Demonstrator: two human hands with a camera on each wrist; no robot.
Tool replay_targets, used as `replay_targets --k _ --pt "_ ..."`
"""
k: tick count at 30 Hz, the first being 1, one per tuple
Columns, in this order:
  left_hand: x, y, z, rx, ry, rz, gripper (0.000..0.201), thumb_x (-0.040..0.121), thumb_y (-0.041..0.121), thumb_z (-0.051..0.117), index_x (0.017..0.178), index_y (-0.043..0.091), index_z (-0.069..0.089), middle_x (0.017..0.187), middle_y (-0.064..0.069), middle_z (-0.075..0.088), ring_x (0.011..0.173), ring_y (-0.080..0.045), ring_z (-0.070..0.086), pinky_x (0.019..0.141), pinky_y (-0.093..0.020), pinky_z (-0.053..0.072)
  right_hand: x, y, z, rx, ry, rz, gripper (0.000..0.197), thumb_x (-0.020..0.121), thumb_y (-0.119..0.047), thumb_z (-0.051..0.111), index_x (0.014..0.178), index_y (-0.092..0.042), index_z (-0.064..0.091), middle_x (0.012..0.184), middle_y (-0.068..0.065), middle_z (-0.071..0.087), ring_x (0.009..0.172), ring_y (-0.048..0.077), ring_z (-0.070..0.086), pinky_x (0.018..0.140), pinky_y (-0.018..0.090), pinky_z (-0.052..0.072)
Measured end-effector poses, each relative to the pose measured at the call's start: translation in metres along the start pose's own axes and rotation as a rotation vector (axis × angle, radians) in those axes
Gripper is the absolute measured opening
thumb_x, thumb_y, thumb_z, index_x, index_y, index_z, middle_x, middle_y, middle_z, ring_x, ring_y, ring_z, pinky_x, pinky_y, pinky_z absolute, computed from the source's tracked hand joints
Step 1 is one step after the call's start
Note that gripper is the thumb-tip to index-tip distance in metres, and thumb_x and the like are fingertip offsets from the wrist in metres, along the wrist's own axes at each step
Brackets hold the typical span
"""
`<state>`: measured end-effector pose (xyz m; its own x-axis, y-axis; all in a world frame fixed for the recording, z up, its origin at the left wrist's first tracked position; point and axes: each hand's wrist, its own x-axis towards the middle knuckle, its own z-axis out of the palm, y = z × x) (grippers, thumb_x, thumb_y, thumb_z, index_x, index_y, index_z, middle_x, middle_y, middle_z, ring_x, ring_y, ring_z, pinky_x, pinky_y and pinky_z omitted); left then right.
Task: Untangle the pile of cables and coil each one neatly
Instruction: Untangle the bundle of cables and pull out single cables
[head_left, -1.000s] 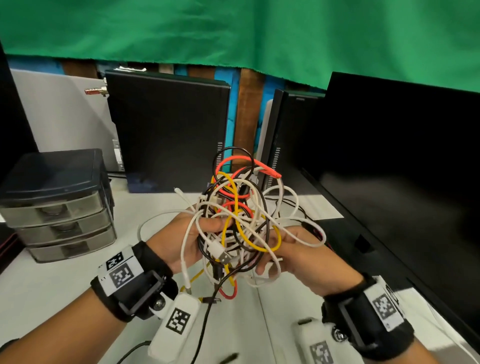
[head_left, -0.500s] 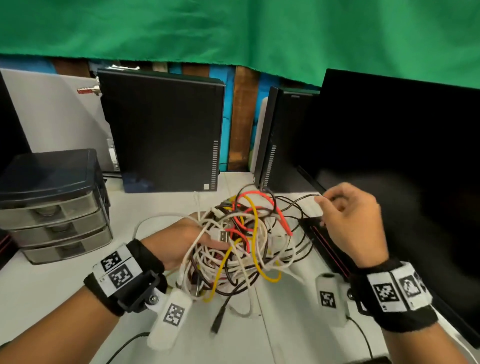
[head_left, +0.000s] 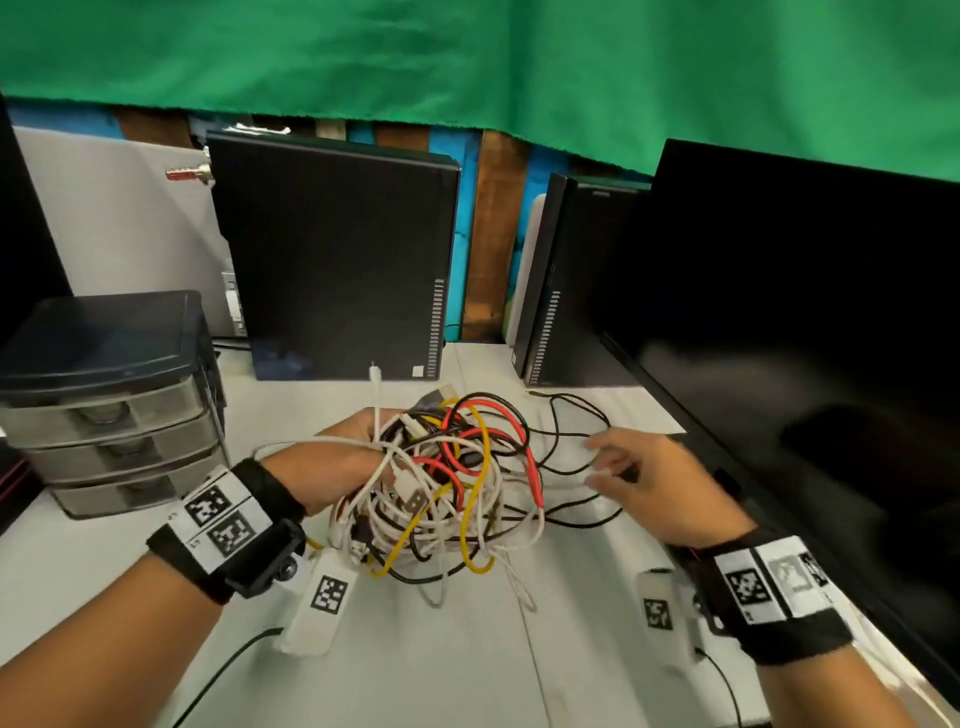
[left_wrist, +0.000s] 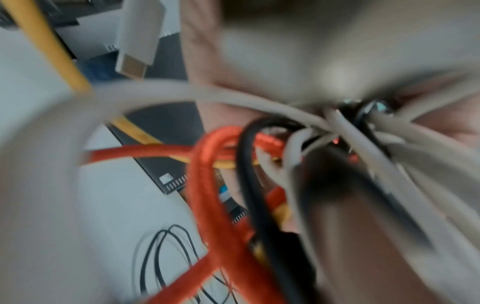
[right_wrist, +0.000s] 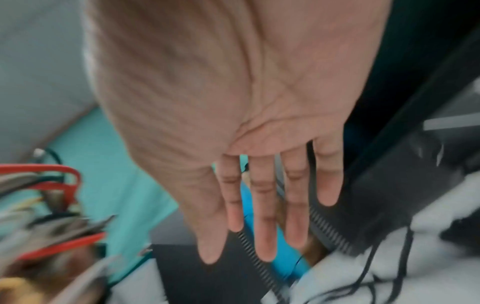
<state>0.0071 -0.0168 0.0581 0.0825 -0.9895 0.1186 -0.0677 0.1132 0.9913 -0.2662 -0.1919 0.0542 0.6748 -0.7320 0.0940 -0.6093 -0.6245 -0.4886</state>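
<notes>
A tangle of cables (head_left: 452, 488) in white, red, yellow and black rests on the white table (head_left: 467, 665). My left hand (head_left: 363, 447) grips its left side. In the left wrist view, white cables (left_wrist: 389, 144) bunch in the palm, with a red braided cable (left_wrist: 207, 185) and a white USB plug (left_wrist: 137, 41) in front. My right hand (head_left: 644, 478) hovers at the tangle's right edge, over loops of thin black cable (head_left: 571, 415). The right wrist view shows that hand (right_wrist: 259, 185) flat, fingers straight, holding nothing.
A grey drawer unit (head_left: 104, 405) stands at the left. A black computer tower (head_left: 332, 260) and a second one (head_left: 566, 280) stand behind the tangle. A large black monitor (head_left: 779, 312) lines the right side. Green cloth hangs above.
The tangle came down from mid-air onto the table. My right hand let go of it, swung right toward the monitor, and has come back to the tangle's right edge with fingers straight.
</notes>
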Motion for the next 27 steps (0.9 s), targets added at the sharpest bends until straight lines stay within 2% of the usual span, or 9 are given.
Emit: replay_targets --k 3,6,9,11,13,17,22,25,27 --pt "0.001 -0.003 0.01 -0.049 -0.062 -0.015 0.034 0.061 0.011 0.074 0.095 0.015 0.078 0.091 -0.01 0.074 0.087 -0.021 0.071 0.082 -0.033 0.055 -0.004 -0.034 0.031 0.331 -0.255 -0.262 0.03 0.097 -0.018 0.064 0.123 -0.033 0.062 0.117 -0.017 0.069 0.112 0.002 0.063 0.102 0.036 0.048" --pt "0.0 -0.004 0.016 -0.14 -0.081 -0.029 0.033 0.064 -0.003 0.069 0.09 0.016 0.079 0.085 -0.009 0.075 0.079 -0.02 0.073 0.075 -0.031 0.058 -0.013 -0.059 0.054 0.555 -0.252 -0.408 0.025 0.103 -0.002 0.048 0.117 -0.013 0.065 0.111 -0.007 0.07 0.105 0.011 0.065 0.096 0.023 0.049" --pt "0.001 -0.001 0.017 -0.253 -0.052 -0.017 0.036 0.064 -0.007 0.065 0.09 0.014 0.079 0.084 -0.012 0.075 0.076 -0.022 0.074 0.069 -0.031 0.06 -0.014 -0.062 0.058 0.746 -0.217 -0.276 0.02 0.103 -0.005 0.051 0.103 -0.008 0.071 0.098 0.001 0.073 0.095 0.019 0.068 0.093 0.031 0.051" --pt "0.001 0.0 0.015 -0.33 0.006 -0.016 0.038 0.064 -0.006 0.062 0.087 0.017 0.081 0.083 -0.011 0.075 0.073 -0.021 0.074 0.068 -0.031 0.061 -0.01 -0.055 0.054 0.924 -0.183 -0.151 0.02 0.095 -0.019 0.064 0.099 -0.001 0.072 0.093 0.02 0.069 0.087 0.034 0.062 0.086 0.043 0.051" --pt "0.003 -0.002 0.012 -0.375 0.06 -0.034 0.034 0.058 -0.002 0.069 0.085 0.016 0.081 0.082 -0.012 0.075 0.073 -0.024 0.074 0.07 -0.034 0.061 -0.006 -0.049 0.05 1.041 -0.131 -0.04 0.027 0.084 -0.027 0.072 0.097 -0.003 0.073 0.091 0.032 0.061 0.083 0.038 0.054 0.077 0.043 0.051" --pt "0.005 -0.008 0.013 -0.392 0.069 -0.089 0.043 0.053 0.012 0.079 0.096 0.008 0.077 0.092 -0.02 0.073 0.081 -0.032 0.071 0.084 -0.043 0.057 -0.006 -0.047 0.048 1.081 -0.12 0.009 0.036 0.07 -0.036 0.081 0.091 -0.008 0.075 0.089 0.027 0.058 0.085 0.037 0.044 0.076 0.044 0.037" --pt "0.006 -0.015 0.021 -0.342 0.054 -0.155 0.034 0.063 0.001 0.074 0.097 0.002 0.075 0.091 -0.021 0.073 0.079 -0.032 0.071 0.081 -0.039 0.058 -0.012 -0.06 0.049 1.054 -0.136 -0.05 0.045 0.065 -0.045 0.084 0.091 -0.009 0.077 0.09 0.032 0.065 0.08 0.039 0.053 0.076 0.046 0.043" --pt "0.004 -0.013 0.025 -0.283 0.045 -0.206 0.03 0.065 -0.001 0.07 0.095 0.001 0.075 0.091 -0.021 0.073 0.079 -0.032 0.072 0.079 -0.038 0.058 -0.014 -0.064 0.044 1.068 -0.119 -0.039 0.015 0.075 -0.025 0.079 0.085 -0.014 0.079 0.086 0.021 0.071 0.083 0.039 0.058 0.08 0.046 0.047" --pt "0.003 -0.008 0.027 -0.225 0.042 -0.252 0.021 0.071 -0.006 0.071 0.089 0.003 0.077 0.09 -0.021 0.074 0.078 -0.031 0.073 0.078 -0.036 0.059 -0.015 -0.065 0.042 1.062 -0.106 -0.03 0.011 0.087 -0.018 0.072 0.086 -0.01 0.078 0.087 0.029 0.068 0.084 0.041 0.057 0.081 0.05 0.046"
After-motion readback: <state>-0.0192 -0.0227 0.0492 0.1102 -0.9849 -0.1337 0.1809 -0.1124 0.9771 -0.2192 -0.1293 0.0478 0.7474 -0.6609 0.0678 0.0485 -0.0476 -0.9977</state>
